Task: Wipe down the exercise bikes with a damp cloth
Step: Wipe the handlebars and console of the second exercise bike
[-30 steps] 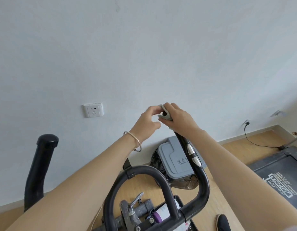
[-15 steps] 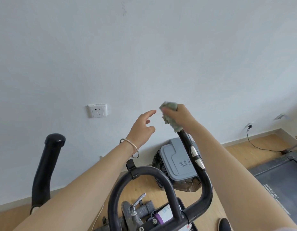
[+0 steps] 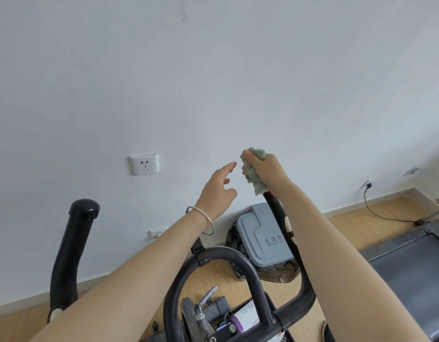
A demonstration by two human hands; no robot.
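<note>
The exercise bike's black handlebar [image 3: 245,272] loops across the lower middle, with a right grip [image 3: 275,206] rising up and a left grip [image 3: 75,233] standing apart. My right hand [image 3: 270,171] grips a pale green cloth [image 3: 251,172] wrapped over the top end of the right grip. My left hand [image 3: 219,188], a bangle on its wrist, hovers just left of the cloth with fingers loosely extended, holding nothing.
A grey lidded bin [image 3: 265,238] with a dark liner stands on the wooden floor by the white wall. A wall socket [image 3: 144,164] is at left. A treadmill [image 3: 410,257] lies at right, its cable [image 3: 376,213] plugged into the wall.
My left hand let go of the cloth and drew back to the left. My right hand now holds the cloth alone, spread over the grip's top.
</note>
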